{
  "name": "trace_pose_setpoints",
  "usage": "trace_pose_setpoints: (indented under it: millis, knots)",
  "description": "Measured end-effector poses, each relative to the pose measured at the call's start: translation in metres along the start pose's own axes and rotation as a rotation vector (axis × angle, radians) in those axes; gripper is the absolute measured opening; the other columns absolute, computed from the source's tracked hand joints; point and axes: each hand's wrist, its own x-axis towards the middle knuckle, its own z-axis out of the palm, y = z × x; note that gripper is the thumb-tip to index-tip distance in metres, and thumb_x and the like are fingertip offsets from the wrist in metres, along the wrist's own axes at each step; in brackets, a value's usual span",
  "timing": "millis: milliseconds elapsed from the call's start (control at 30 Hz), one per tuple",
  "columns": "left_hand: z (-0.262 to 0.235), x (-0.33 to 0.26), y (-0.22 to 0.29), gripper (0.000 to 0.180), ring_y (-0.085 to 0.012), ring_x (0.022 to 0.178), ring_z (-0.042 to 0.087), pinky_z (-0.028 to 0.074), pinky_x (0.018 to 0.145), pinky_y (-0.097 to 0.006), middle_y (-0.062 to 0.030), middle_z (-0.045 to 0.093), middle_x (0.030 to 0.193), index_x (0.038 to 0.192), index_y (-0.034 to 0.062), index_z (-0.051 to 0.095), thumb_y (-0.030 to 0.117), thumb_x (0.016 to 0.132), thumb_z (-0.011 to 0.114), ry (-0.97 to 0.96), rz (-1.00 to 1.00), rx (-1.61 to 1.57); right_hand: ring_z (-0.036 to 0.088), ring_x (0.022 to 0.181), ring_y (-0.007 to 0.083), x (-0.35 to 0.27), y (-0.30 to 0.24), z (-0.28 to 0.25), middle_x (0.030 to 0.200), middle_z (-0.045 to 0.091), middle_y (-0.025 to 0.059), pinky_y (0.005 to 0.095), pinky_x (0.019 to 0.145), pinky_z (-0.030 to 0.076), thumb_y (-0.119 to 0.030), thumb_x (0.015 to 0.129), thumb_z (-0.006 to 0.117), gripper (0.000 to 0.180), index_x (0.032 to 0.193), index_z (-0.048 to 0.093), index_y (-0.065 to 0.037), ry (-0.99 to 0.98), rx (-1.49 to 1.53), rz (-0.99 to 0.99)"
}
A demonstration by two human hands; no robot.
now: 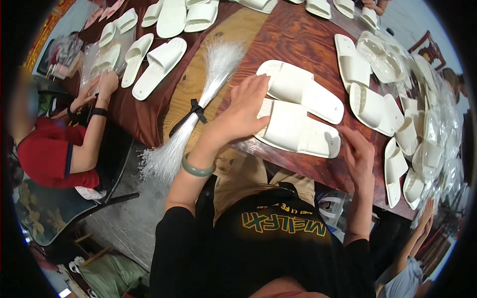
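A pair of white slippers lies on the dark red-brown wooden table (293, 39) in front of me. My left hand (246, 107) rests flat on the heel end of the nearer slipper (298, 130), fingers spread, touching the farther slipper (303, 89) too. My right hand (358, 151) sits at the toe end of the nearer slipper, by the table's edge, fingers curled on a thin clear plastic film under it. A green bangle is on my left wrist.
A bundle of clear plastic strands (198, 102) tied with a black band lies left of my hand. Several more white slippers (159, 62) and clear bags (382, 59) cover the table. A person in red (54, 149) works at the left; another person's hands (422, 223) are at lower right.
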Motion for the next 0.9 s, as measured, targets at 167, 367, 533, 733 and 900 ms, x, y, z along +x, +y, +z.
trace_pose_setpoints:
  millis: [167,367,533,733,900]
  knots:
    - [0.025,0.034,-0.003,0.068,-0.0356,0.126,0.034,0.026,0.104,-0.042,-0.0235,0.039,0.131,0.137,0.0020,0.029,0.007,0.074,0.056,-0.113,0.069,-0.147,0.061,0.066,0.0316,0.013,0.018,-0.006,0.080,0.061,0.0167,0.0348,0.058,0.047,0.000,0.081,0.056,0.017,0.097,0.061,-0.003,-0.184,-0.279,-0.198]
    - [0.027,0.038,0.008,0.051,-0.0279,0.119,0.045,0.034,0.102,-0.036,-0.0182,0.047,0.126,0.127,0.0013,0.044,0.003,0.078,0.056,0.176,0.002,-0.373,0.061,0.068,0.0344,0.025,0.019,0.000,0.076,0.062,0.0179,0.0387,0.059,0.047,-0.004,0.077,0.059,0.016,0.092,0.064,-0.004,-0.247,-0.264,-0.169]
    - [0.023,-0.012,0.006,0.020,-0.0265,0.098,0.055,0.042,0.088,-0.036,-0.0112,0.062,0.101,0.096,0.0037,0.064,0.005,0.076,0.061,0.430,0.012,-0.130,0.061,0.066,0.0354,0.033,-0.001,0.033,0.073,0.059,0.0203,0.0381,0.058,0.048,-0.003,0.075,0.059,0.014,0.089,0.065,-0.005,-0.213,-0.099,-0.255]
    - [0.041,-0.014,0.017,0.024,-0.0248,0.106,0.048,0.031,0.095,-0.043,-0.0096,0.057,0.105,0.110,0.0065,0.057,0.010,0.087,0.052,0.146,-0.028,-0.450,0.052,0.052,0.0192,0.021,0.033,0.064,0.059,0.053,0.0170,0.0340,0.052,0.041,-0.003,0.077,0.057,0.010,0.077,0.063,0.005,-0.234,0.156,-0.056]
    - [0.053,-0.028,-0.002,0.029,-0.0279,0.108,0.044,0.035,0.094,-0.040,-0.0104,0.052,0.115,0.110,0.0049,0.057,0.003,0.081,0.053,0.363,0.103,-0.394,0.059,0.068,0.0154,0.020,0.025,0.076,0.075,0.064,0.0127,0.0283,0.063,0.045,0.003,0.081,0.054,0.013,0.090,0.063,0.006,-0.245,0.317,-0.034]
